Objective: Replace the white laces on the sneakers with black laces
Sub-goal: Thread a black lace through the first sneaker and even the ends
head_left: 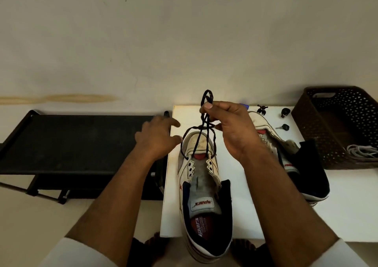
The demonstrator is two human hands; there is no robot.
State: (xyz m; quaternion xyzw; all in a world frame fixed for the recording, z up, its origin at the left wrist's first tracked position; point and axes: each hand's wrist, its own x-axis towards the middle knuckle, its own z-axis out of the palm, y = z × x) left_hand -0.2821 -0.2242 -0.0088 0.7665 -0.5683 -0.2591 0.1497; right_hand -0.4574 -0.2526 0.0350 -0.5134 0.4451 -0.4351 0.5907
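While lying toe-away on white board (241, 187), near shoe (204, 185) showing lowest eyelets threaded with black lace (206, 131); upper eyelets bare, tongue exposed. Lace rising from both sides of toe area, strands crossing and gathering into bundle above toe. Right hand (231, 127) pinching bundled lace between thumb and curled fingers, small loop standing above fingertips. Left hand (157, 135) hovering at board's left edge, just beside shoe toe, fingers relaxed and spread, holding nothing; whether touching board cannot be told. Second shoe (286, 154) lying to right on same board, partly hidden behind right forearm, toe pointing away, lacing not clearly visible. Brown perforated basket (319, 127) standing at far right, just beside board, white laces (362, 151) resting inside near its front corner. Small dark items near board's far edge: a key (283, 127), a dark knob-like piece (285, 112) and a small dark figure-like object (261, 109), identity unclear. Black rack (71, 142) extending to left of board, against pale wall (184, 31). White sleeves (81, 252) showing at bottom corners.
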